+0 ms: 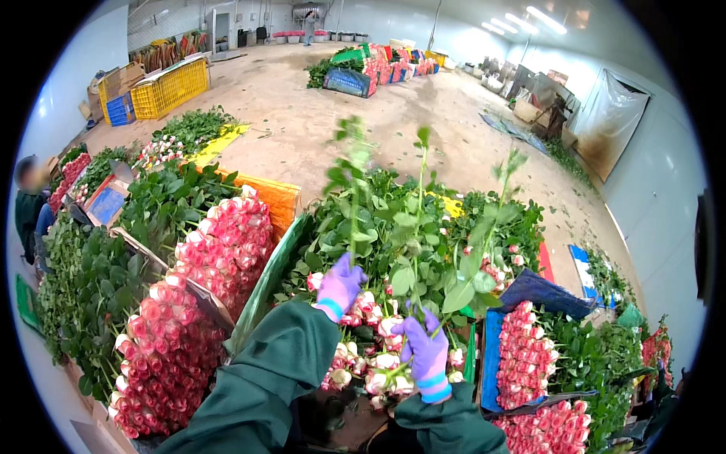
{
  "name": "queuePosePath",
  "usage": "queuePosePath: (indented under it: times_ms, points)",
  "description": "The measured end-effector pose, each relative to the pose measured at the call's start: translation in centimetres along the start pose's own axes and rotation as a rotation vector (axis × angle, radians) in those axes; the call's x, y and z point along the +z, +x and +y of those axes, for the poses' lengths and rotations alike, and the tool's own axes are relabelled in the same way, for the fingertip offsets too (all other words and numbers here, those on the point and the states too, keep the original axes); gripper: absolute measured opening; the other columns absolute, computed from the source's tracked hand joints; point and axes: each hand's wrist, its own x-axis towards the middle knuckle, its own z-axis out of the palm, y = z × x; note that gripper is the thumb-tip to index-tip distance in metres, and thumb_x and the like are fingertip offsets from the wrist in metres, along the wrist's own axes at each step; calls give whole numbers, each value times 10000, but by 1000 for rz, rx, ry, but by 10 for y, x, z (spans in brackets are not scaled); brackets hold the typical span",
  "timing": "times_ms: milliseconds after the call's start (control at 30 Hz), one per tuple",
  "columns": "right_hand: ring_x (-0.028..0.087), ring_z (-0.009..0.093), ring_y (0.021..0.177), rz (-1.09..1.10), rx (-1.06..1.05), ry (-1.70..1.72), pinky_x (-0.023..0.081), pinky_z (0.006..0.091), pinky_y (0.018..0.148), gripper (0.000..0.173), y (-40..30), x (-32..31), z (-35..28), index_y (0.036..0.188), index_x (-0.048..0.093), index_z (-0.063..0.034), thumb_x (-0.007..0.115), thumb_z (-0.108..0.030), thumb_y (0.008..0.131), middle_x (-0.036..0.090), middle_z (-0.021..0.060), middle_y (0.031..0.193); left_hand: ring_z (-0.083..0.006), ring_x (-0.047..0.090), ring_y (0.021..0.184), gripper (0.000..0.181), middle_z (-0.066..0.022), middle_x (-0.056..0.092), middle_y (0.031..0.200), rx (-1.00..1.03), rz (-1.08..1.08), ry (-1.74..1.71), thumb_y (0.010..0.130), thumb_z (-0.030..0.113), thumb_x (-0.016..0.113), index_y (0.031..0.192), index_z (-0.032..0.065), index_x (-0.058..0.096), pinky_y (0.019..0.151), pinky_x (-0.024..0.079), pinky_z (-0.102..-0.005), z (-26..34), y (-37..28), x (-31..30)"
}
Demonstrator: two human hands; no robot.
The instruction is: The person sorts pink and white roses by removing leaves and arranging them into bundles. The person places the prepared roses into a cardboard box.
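Note:
My left hand (341, 284), in a purple glove with a blue cuff, is closed on a leafy rose stem (355, 210) that points away from me and is blurred at its far end. My right hand (422, 343), gloved alike, grips rose stems (420, 198) whose leafy ends fan out beyond it. Below and between both hands lie pink-edged white rose heads (385, 360). Past them spreads a heap of green rose foliage (374, 221). Whether the blooms near my right hand belong to the held stems, I cannot tell.
Packed pink roses (170, 352) fill wrapped stacks on the left, beside a green sheet (269, 284). More bundled roses (524, 357) stand in a blue wrap (491, 360) on the right. A person (31, 198) is at the far left; another (309, 28) stands far back. Yellow crates (173, 91) stand back left.

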Motion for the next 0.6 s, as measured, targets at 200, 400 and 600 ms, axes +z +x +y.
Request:
queuePosePath:
  times_ms: [200,400,600]
  points:
    - [473,64,427,-274,101,192,353,178,367,363,38,11,1,1170,454,-24,524,-211,867,641,70,791,-274,590,888,545,-127,595,910,-30,-556,-783,879,456,402,1177,0,403,782,470,-338,-19,-40,25]
    - [608,130,647,-197,563,522,473,245,447,374,65,-28,58,1047,527,-2,527,-327,861,625,71,859,-282,613,864,463,-175,595,1011,-602,-621,-1233,916,364,353,1214,19,436,774,504,-391,-19,-83,16]
    - [530,82,605,-279,568,672,369,112,387,294,65,-38,44,1099,516,-43,519,-228,870,593,49,867,-242,606,916,428,-148,574,1061,-594,-695,-876,900,338,434,1206,41,433,834,494,-391,4,-89,-10]
